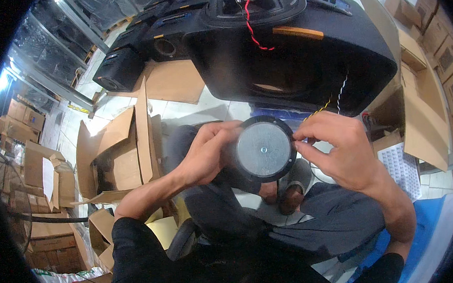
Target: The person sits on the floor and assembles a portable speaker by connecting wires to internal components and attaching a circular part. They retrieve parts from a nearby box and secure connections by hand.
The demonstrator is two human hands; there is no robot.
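Observation:
A round speaker driver (263,149), with a grey disc-shaped magnet back and a black rim, is held above my lap. My left hand (209,150) grips it by its left edge, the fingertips partly hidden behind the rim. At the opposite edge, the thumb and forefinger of my right hand (340,139) are pinched together against the rim. A twisted yellow-and-black wire (324,108) runs from the cabinet down to those right fingers; its end is hidden there. Beyond my hands stands a large black speaker cabinet (293,49), and a white-and-black wire (342,90) hangs from its front.
A large woofer (254,5) with a red-and-black wire (252,31) lies on the cabinet. More black cabinets (166,41) stand behind at the left. An open cardboard box (119,163) is at my left, with stacked cartons (446,50) at the right. A printed sheet (400,167) lies near my right arm.

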